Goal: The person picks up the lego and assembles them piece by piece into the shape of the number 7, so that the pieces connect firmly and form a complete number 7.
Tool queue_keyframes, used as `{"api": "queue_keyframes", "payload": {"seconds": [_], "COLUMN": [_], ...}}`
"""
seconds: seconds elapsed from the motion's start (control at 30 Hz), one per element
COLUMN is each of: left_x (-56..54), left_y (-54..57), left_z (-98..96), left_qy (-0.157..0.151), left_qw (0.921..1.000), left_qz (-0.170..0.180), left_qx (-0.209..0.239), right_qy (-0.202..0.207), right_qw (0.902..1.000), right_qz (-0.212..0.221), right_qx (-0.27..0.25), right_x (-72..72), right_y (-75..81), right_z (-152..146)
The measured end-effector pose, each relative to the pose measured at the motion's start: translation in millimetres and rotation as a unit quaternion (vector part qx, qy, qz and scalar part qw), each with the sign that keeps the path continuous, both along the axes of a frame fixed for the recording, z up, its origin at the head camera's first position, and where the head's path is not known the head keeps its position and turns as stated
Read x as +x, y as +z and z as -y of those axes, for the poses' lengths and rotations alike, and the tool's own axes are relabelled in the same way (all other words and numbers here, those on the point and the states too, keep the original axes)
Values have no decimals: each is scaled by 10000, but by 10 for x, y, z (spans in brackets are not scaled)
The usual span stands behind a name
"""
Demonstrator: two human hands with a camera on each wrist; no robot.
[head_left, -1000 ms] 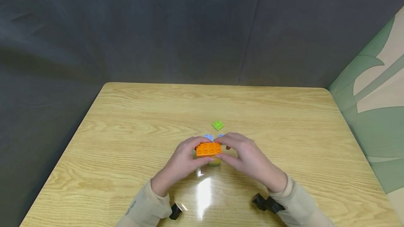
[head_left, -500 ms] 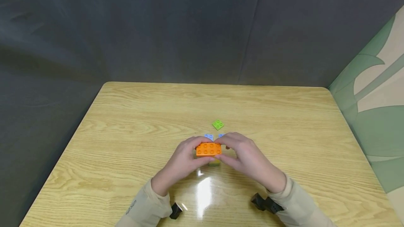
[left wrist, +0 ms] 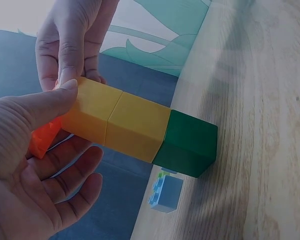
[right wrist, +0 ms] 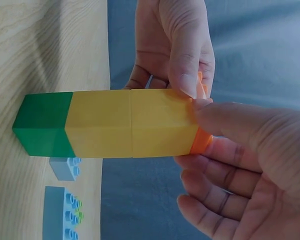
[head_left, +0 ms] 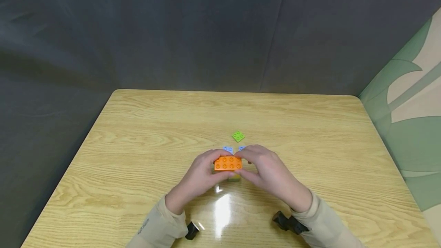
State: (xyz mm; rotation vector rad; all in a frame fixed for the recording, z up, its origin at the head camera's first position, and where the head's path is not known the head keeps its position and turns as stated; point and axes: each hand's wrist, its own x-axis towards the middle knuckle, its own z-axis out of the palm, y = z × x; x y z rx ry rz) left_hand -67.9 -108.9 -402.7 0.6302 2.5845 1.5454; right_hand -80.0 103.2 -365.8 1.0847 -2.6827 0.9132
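A flat orange brick with studs [head_left: 227, 163] lies across the top of a tower. Below it come two yellow blocks [right wrist: 132, 123], then a green block [right wrist: 44, 125] at the foot, which appears to stand on the table. My left hand [head_left: 200, 171] pinches the orange brick from the left, thumb on the near side and fingers on the far side. From the right, my right hand [head_left: 272, 171] grips the same brick likewise. The thumbs [left wrist: 65, 92] sit at the seam between orange and the upper yellow block. From the head view the orange brick hides most of the tower.
Behind the tower are light blue bricks [head_left: 227, 149], partly covered by the hands; the right wrist view shows two blue bricks [right wrist: 55, 212]. Beyond them a thin lime green plate [head_left: 238, 136] lies on the wooden table [head_left: 155, 125]. A dark curtain [head_left: 220, 30] hangs behind.
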Motion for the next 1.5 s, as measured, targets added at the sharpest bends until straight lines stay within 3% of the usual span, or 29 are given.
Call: {"api": "queue_keyframes", "payload": {"seconds": [0.2, 0.53, 1.5], "left_x": [11, 12, 3], "left_y": [3, -2, -7], "left_z": [4, 10, 3], "left_qy": [7, 5, 17], "left_qw": [10000, 10000, 9999], "left_qz": [83, 8, -98], "left_qx": [19, -4, -94], "right_qy": [-63, -83, 6], "right_qw": [9998, 9997, 9996], "right_qz": [77, 220, 80], "right_qx": [175, 52, -261], "right_x": [1, -8, -5], "right_y": [15, -7, -76], "right_z": [10, 3, -15]}}
